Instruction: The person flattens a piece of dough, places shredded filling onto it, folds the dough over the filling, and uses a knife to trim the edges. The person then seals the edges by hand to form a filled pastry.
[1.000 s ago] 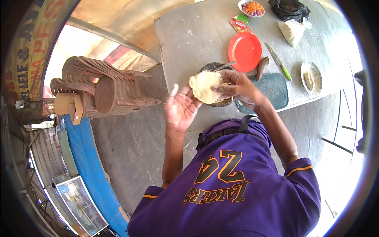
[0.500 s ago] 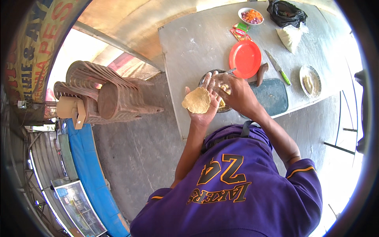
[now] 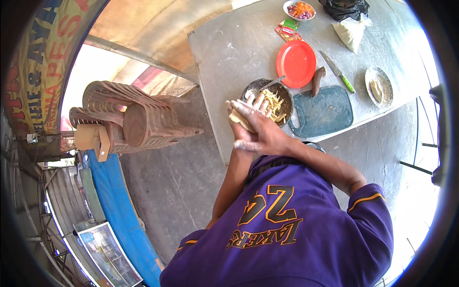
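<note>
A flat round of pale dough (image 3: 242, 121) lies in my left hand (image 3: 239, 136), which is turned palm up. Over it comes my right hand (image 3: 264, 130), fingers stretched out flat, covering much of the dough and the left palm. Both hands are dusted with white flour. Just beyond my fingers stands a dark stone bowl (image 3: 287, 98) holding pale cut strips (image 3: 273, 104) of food and a spoon (image 3: 273, 83), its handle over the rim.
On the metal table (image 3: 224, 52) are a red plate (image 3: 296, 63), green cutting board (image 3: 323, 113), brown pestle (image 3: 317, 81), green-handled knife (image 3: 337, 71), plate of dough (image 3: 378, 91), flour bag (image 3: 353, 33), black bag (image 3: 345, 8), packets (image 3: 288, 30) and vegetable bowl (image 3: 300, 10). Chairs (image 3: 136, 119) are stacked left.
My right hand has moved from above the stone bowl leftward and nearer, onto the dough in my left hand. The bowl's strips now show more.
</note>
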`<action>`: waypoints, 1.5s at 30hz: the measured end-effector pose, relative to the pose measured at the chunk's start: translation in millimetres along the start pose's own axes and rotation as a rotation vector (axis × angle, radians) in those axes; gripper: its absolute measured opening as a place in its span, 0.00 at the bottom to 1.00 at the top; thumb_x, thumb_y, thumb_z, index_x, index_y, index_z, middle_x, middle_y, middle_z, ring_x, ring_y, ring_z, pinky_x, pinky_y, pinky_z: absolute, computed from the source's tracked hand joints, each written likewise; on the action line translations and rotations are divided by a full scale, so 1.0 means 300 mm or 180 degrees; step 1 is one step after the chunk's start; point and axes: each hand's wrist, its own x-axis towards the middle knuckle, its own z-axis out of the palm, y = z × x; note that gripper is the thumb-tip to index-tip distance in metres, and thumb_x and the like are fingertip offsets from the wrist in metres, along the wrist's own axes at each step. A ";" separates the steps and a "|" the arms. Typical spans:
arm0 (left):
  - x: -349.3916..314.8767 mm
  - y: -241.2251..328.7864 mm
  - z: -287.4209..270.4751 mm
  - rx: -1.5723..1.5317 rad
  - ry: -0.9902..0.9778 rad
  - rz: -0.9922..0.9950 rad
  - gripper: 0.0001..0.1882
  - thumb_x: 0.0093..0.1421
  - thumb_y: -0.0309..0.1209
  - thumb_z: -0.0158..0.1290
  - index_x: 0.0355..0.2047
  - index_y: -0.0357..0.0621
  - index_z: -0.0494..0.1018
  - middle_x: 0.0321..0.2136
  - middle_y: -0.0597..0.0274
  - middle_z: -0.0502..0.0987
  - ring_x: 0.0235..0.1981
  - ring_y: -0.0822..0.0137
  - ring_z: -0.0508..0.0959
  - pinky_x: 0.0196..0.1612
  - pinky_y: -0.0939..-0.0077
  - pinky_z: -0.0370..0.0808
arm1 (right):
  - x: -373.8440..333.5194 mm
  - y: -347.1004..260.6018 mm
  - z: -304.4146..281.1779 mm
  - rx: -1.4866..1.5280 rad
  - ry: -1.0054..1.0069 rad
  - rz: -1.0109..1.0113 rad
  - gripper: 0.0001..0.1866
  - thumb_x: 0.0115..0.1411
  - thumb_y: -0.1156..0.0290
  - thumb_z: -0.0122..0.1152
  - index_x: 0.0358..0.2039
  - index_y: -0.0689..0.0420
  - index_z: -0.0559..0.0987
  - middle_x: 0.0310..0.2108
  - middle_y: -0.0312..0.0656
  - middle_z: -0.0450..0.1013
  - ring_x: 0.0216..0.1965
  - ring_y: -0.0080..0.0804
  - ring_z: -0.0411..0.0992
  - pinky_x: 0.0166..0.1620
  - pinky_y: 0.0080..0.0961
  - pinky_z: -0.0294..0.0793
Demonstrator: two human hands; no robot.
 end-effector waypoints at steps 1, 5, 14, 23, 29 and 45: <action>0.014 -0.017 0.007 -0.0141 0.0815 0.0046 0.47 0.64 0.69 0.34 0.69 0.44 0.55 0.66 0.48 0.60 0.67 0.48 0.59 0.67 0.49 0.58 | -0.008 0.011 0.005 0.0734 -0.0031 0.0533 0.46 0.60 0.54 0.66 0.68 0.67 0.55 0.64 0.59 0.61 0.64 0.49 0.62 0.66 0.37 0.59; 0.005 -0.030 0.020 0.0239 0.1022 -0.0188 0.43 0.67 0.67 0.32 0.62 0.41 0.61 0.60 0.51 0.66 0.60 0.58 0.68 0.64 0.62 0.63 | -0.015 0.078 0.035 0.2444 0.0506 0.1766 0.36 0.65 0.59 0.62 0.65 0.67 0.61 0.60 0.50 0.68 0.61 0.34 0.66 0.64 0.30 0.62; -0.073 -0.047 -0.023 -0.0543 0.1372 -0.0179 0.39 0.68 0.61 0.32 0.64 0.42 0.60 0.61 0.52 0.67 0.62 0.57 0.68 0.65 0.58 0.62 | -0.025 0.097 -0.054 0.5520 0.1243 0.2856 0.26 0.71 0.51 0.44 0.56 0.60 0.69 0.57 0.51 0.71 0.58 0.42 0.71 0.61 0.38 0.70; -0.048 -0.059 -0.097 -0.1647 -0.0826 -0.0112 0.48 0.64 0.68 0.31 0.69 0.40 0.56 0.65 0.54 0.64 0.65 0.56 0.64 0.68 0.58 0.58 | 0.011 -0.003 -0.075 0.2168 0.0629 0.2161 0.33 0.74 0.50 0.36 0.62 0.69 0.65 0.61 0.57 0.66 0.65 0.50 0.63 0.66 0.37 0.60; -0.050 -0.020 0.024 -0.1771 -0.1577 -0.0107 0.51 0.61 0.74 0.30 0.71 0.47 0.51 0.70 0.55 0.55 0.70 0.57 0.55 0.71 0.58 0.54 | 0.026 0.001 -0.096 -0.0998 0.0346 0.0371 0.32 0.71 0.56 0.41 0.67 0.66 0.58 0.68 0.60 0.54 0.71 0.57 0.48 0.71 0.47 0.46; 0.017 -0.035 0.099 0.0837 0.1225 0.0935 0.44 0.68 0.66 0.26 0.71 0.44 0.51 0.71 0.50 0.51 0.73 0.56 0.47 0.73 0.59 0.42 | 0.043 0.185 -0.011 0.3841 0.1122 0.2170 0.50 0.67 0.30 0.21 0.72 0.61 0.48 0.73 0.48 0.47 0.73 0.41 0.46 0.73 0.41 0.39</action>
